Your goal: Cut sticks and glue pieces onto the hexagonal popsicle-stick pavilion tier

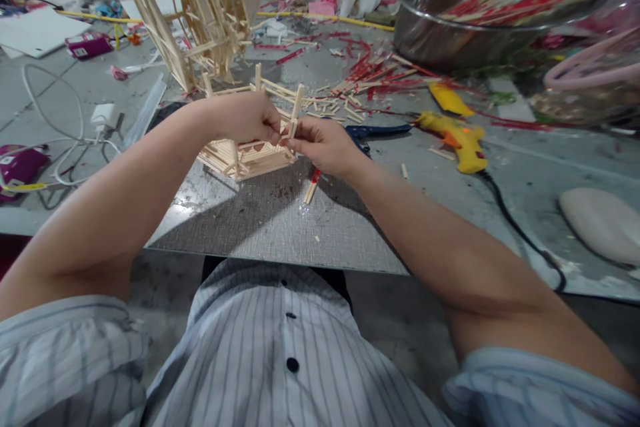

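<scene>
A low frame of pale wooden sticks [265, 165] lies on the grey board in front of me, with short posts standing up from it. My left hand [253, 113] reaches over the frame, its fingers closed in a pinch at the right corner; what they grip is hidden. Thumb and fingers of my right hand [325, 143] are closed around the lower part of an upright wooden stick [299, 101] at that same corner. Below my right hand lies a chopstick pair with a red wrapper [313, 187]. Dark blue-handled pliers [383, 130] rest just beyond my right wrist.
A taller stick structure [200, 20] stands behind the frame. To the right are a yellow glue gun [463, 140] with its black cord, and a steel basin [425, 33] holding red-wrapped chopsticks. Cut stick pieces [330, 105] litter the middle. A white charger [103, 115] and cable lie left.
</scene>
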